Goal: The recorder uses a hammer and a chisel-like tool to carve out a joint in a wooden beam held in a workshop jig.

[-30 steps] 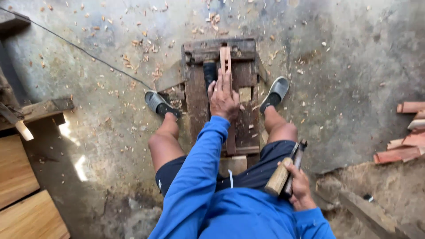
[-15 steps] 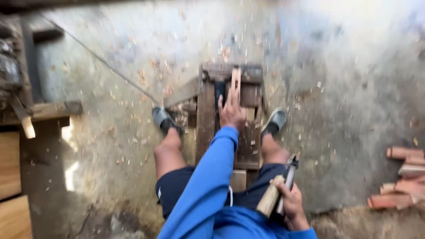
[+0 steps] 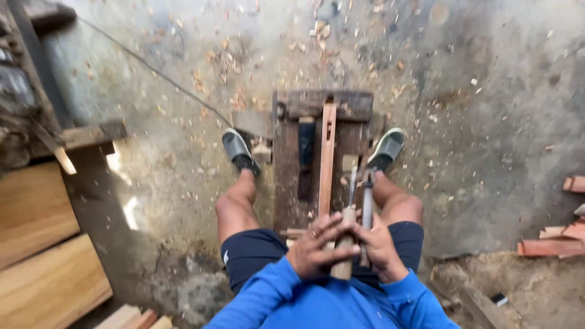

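Note:
I sit astride a dark, low wooden workbench with a long reddish wood strip lying along its top. Both hands are together in front of my lap. My left hand lies with spread fingers over a wooden-handled chisel and touches its handle. My right hand is shut around that handle together with a second metal-shafted tool. Both tool tips point away from me, over the near end of the strip. My feet in grey sandals rest on either side of the bench.
Wood chips litter the concrete floor. Pale planks lie stacked at the left beside a rough wooden block. Reddish wood pieces lie at the right edge. A thin cord runs across the floor.
My left hand has left the strip on the bench and come back to my lap. My right hand brought the tools from my right thigh to the middle, where both hands meet.

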